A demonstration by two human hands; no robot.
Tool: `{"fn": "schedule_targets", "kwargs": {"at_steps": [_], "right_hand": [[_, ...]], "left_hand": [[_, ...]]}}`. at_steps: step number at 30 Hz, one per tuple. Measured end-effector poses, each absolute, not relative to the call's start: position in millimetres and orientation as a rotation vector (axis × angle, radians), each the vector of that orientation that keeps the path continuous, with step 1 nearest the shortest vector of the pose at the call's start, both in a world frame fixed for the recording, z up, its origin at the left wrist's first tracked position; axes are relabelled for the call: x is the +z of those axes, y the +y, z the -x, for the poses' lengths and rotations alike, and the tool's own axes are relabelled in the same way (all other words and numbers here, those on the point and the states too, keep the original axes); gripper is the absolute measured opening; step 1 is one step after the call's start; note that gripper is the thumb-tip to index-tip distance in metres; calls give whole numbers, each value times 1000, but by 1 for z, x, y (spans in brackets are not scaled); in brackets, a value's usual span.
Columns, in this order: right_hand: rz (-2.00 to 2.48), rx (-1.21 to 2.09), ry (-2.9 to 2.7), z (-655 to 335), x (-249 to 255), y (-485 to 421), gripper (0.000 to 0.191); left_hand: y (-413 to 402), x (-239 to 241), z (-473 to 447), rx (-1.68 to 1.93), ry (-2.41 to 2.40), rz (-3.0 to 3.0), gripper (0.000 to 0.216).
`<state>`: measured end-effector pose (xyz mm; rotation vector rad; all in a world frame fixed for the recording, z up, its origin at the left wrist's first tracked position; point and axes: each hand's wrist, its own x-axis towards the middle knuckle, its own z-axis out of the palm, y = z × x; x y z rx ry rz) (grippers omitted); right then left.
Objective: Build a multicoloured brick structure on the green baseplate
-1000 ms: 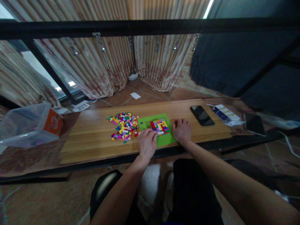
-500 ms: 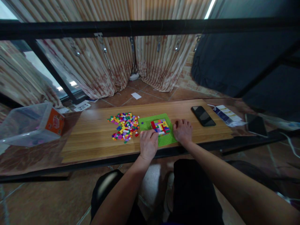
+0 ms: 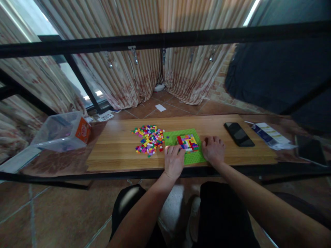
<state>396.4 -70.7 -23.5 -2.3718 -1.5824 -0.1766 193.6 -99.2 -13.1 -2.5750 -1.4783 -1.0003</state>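
Observation:
A green baseplate (image 3: 173, 137) lies on the wooden table top (image 3: 116, 148) with a small block of coloured bricks (image 3: 188, 142) built on it. My left hand (image 3: 174, 160) rests on the plate's near left corner, fingers curled, their tips at the block's near edge. What they pinch is too small to name. My right hand (image 3: 213, 150) lies palm down just right of the plate, fingers stretched flat on the wood, holding nothing. A heap of loose coloured bricks (image 3: 149, 138) sits left of the plate.
A black phone (image 3: 239, 134) lies to the right, with a printed leaflet (image 3: 269, 133) and a dark tablet (image 3: 310, 150) beyond it. A clear plastic tub with an orange label (image 3: 63, 131) stands at the far left. A black bar (image 3: 165, 38) crosses overhead.
The view has swung left and down, so everything sits further right in the picture. Both hands keep their places at the baseplate.

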Motion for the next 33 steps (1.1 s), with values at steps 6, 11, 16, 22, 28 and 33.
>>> {"fn": "schedule_targets", "kwargs": {"at_steps": [6,11,16,22,28,33], "right_hand": [[2386,-180,-1576,-397,-24,-71,38],[2388,-188,-1579,-397,-24,-71,38],[2389,-209,-1596,-397,-23,-71,39],[2389,-203,-1590,-397,-22,-71,38],[2383,-207,-1589,-396,-22,-72,37],[2376,-209,-1588,-396,-23,-72,36]], "left_hand": [[-96,-2,-182,-1153,-1582,2574,18],[-72,19,-136,-1077,-2082,2282,21],[-54,35,-80,-550,-2586,1973,26],[-53,34,-72,-362,-2647,1960,24],[-49,30,-81,-357,-2645,1876,24],[-45,28,-83,-371,-2679,1821,26]]}}
